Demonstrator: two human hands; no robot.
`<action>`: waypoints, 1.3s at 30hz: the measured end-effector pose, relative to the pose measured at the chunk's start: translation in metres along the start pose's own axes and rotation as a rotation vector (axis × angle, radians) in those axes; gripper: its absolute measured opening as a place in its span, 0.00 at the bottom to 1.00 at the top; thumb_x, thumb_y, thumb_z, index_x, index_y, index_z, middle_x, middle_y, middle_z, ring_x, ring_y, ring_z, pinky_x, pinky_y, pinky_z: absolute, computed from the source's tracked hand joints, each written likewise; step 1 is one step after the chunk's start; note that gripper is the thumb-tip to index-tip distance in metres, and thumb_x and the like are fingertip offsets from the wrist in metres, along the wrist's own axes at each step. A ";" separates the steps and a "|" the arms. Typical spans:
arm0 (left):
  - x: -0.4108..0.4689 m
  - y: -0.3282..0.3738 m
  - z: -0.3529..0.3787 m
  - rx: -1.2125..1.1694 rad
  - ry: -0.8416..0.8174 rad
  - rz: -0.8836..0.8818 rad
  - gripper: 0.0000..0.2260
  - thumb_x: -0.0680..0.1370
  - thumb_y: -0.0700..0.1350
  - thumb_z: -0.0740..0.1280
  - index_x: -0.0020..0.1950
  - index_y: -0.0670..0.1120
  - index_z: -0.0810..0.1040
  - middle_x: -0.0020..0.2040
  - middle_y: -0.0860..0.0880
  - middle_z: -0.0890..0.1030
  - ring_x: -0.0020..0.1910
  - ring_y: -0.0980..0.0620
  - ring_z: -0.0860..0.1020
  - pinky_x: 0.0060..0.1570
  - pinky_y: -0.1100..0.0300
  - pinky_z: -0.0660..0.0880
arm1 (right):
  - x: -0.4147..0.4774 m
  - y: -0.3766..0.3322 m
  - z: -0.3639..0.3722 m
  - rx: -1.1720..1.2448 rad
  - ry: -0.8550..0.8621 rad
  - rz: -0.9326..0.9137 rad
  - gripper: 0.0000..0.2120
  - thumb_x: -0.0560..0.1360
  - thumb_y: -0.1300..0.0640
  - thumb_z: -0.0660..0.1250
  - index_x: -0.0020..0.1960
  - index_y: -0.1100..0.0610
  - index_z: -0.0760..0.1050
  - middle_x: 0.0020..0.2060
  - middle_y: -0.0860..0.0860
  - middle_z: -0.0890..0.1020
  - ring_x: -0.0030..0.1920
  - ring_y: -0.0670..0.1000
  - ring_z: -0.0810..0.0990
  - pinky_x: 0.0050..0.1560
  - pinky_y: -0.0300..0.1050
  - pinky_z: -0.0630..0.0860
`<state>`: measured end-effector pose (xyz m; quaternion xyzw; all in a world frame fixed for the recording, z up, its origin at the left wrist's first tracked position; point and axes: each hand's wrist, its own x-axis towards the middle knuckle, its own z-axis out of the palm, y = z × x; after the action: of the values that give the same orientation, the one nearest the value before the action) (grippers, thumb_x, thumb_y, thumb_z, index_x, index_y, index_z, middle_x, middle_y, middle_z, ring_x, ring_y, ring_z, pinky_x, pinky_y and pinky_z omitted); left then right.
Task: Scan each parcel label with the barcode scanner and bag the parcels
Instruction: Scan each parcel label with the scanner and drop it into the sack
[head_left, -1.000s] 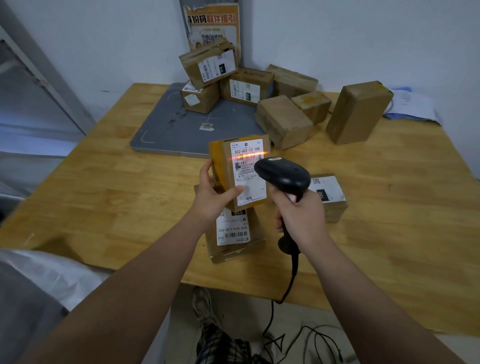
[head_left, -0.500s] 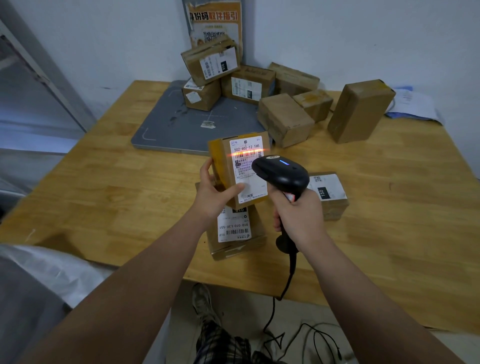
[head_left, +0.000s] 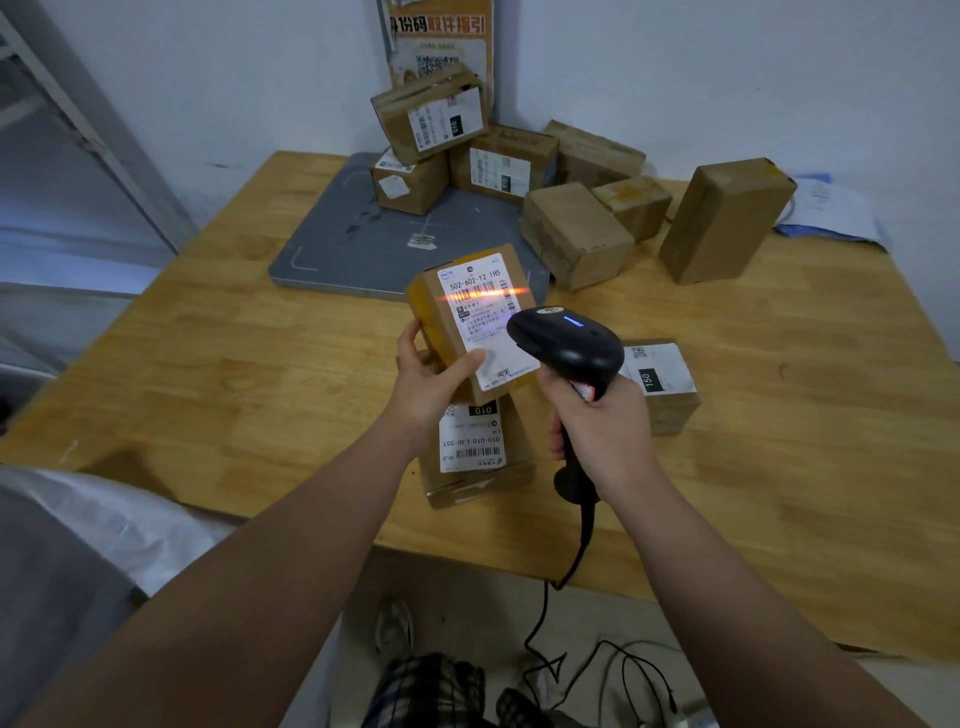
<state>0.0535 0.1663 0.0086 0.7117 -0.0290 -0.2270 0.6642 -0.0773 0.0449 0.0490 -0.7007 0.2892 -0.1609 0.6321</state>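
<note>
My left hand (head_left: 434, 382) holds a small brown parcel (head_left: 470, 317) upright above the table, its white label facing me. My right hand (head_left: 602, 434) grips the black barcode scanner (head_left: 566, 345) by its handle, the head aimed at the label. An orange scan line lies across the barcode near the label's top, and a blue light glows on the scanner. Under the held parcel lies a second labelled parcel (head_left: 475, 452) on the wooden table (head_left: 234, 374). A third labelled parcel (head_left: 662, 384) rests just right of the scanner.
Several more brown parcels (head_left: 574, 234) are piled at the back on and beside a grey flat plate (head_left: 353, 244). A tall box (head_left: 724, 218) stands at the right, papers (head_left: 831, 208) behind it. A white bag (head_left: 104, 525) sits at lower left. The scanner cable (head_left: 545, 597) hangs to the floor.
The blue light on the scanner has come on. The parcel and scanner have stayed almost still, the scan line remaining on the barcode.
</note>
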 end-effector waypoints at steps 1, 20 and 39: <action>-0.003 0.001 -0.002 -0.008 -0.004 0.009 0.40 0.73 0.46 0.74 0.77 0.57 0.51 0.61 0.51 0.74 0.57 0.54 0.76 0.60 0.46 0.76 | -0.003 -0.001 0.002 -0.003 -0.007 -0.012 0.16 0.76 0.52 0.69 0.34 0.61 0.75 0.22 0.51 0.75 0.24 0.48 0.76 0.28 0.40 0.74; -0.201 -0.122 -0.264 0.030 0.541 0.049 0.35 0.73 0.46 0.72 0.74 0.56 0.55 0.62 0.55 0.73 0.58 0.58 0.76 0.46 0.68 0.76 | -0.169 0.058 0.230 0.060 -0.432 0.180 0.18 0.76 0.57 0.69 0.31 0.63 0.71 0.25 0.55 0.73 0.26 0.48 0.73 0.29 0.38 0.71; -0.128 -0.241 -0.412 1.549 0.050 -0.528 0.26 0.81 0.61 0.55 0.75 0.48 0.63 0.76 0.41 0.53 0.73 0.38 0.53 0.70 0.44 0.54 | -0.171 0.137 0.356 -0.433 -0.472 0.181 0.10 0.74 0.52 0.70 0.38 0.50 0.70 0.33 0.55 0.80 0.38 0.57 0.82 0.45 0.56 0.79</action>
<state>0.0253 0.6217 -0.1801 0.9569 0.0058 -0.2757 -0.0906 -0.0285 0.4266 -0.1146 -0.8081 0.2233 0.1279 0.5299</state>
